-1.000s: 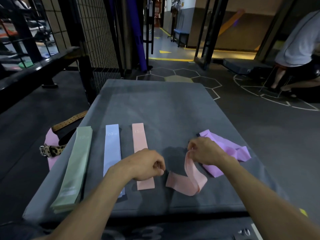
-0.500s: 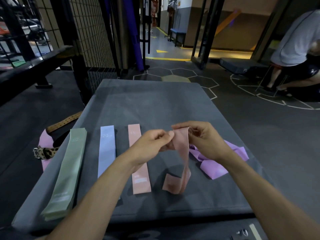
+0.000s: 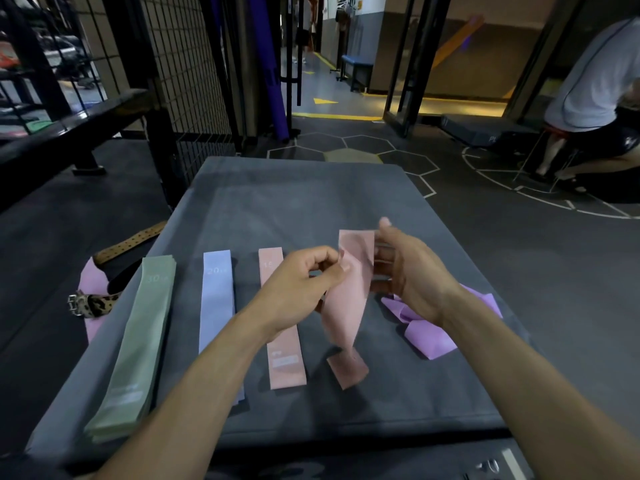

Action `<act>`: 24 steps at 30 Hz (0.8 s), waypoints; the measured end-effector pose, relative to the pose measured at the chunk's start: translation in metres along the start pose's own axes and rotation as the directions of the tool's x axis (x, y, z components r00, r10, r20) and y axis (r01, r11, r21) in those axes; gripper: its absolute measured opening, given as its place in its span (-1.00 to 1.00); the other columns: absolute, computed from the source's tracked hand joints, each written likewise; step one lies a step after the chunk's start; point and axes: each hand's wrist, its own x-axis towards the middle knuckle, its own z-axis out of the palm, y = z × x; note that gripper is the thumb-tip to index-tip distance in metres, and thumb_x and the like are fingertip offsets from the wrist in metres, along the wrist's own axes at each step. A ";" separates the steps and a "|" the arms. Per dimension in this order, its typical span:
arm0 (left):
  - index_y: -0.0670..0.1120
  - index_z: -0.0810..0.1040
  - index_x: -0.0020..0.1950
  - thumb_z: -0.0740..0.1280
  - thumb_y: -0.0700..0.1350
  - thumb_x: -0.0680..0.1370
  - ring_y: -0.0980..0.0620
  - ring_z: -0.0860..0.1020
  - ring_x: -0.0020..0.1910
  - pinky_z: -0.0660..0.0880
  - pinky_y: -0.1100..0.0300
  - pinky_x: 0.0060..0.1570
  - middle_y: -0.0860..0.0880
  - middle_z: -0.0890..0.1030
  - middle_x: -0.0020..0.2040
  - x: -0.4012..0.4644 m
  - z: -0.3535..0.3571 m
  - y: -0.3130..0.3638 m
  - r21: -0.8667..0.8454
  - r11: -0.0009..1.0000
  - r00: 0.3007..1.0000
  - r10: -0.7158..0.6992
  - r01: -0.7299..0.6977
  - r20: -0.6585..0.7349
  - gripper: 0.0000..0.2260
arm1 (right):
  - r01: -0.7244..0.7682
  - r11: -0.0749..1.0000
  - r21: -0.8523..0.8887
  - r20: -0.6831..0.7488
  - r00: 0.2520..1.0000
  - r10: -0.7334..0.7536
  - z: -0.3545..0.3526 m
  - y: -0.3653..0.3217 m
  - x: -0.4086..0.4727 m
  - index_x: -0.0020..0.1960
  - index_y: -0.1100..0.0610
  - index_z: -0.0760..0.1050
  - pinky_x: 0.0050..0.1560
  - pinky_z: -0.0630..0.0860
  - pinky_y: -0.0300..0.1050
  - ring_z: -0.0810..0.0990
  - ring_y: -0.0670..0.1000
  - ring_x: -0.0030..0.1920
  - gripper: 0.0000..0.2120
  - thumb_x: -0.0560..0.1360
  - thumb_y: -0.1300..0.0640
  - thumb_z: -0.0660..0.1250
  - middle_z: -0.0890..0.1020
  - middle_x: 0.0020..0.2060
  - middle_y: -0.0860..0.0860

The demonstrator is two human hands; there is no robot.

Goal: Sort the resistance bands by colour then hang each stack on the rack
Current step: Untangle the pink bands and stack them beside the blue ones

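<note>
Pink flat band (image 3: 349, 292), thin and rubbery, hangs between my hands above the grey matte worktop (image 3: 311, 202), its lower end folded on the surface. My left hand (image 3: 304, 285) pinches its edge; my right hand (image 3: 408, 271) is spread loose behind it. Green stack (image 3: 138, 341), blue strip (image 3: 216, 299), pink strip (image 3: 280, 323) lie left; crumpled purple bands (image 3: 426, 334) right.
</note>
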 end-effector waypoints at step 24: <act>0.03 0.57 0.08 0.28 0.17 0.62 0.12 0.43 -0.31 0.40 0.26 -0.21 -0.06 0.62 0.02 -0.020 0.000 0.005 -0.217 0.950 0.969 -0.191 0.223 0.159 -0.77 | 0.185 0.952 0.246 -0.260 0.958 -0.119 0.009 -0.030 0.004 0.05 0.24 0.63 -0.09 0.69 0.01 0.72 0.14 -0.23 -0.78 0.57 0.32 0.21 0.71 -0.18 0.17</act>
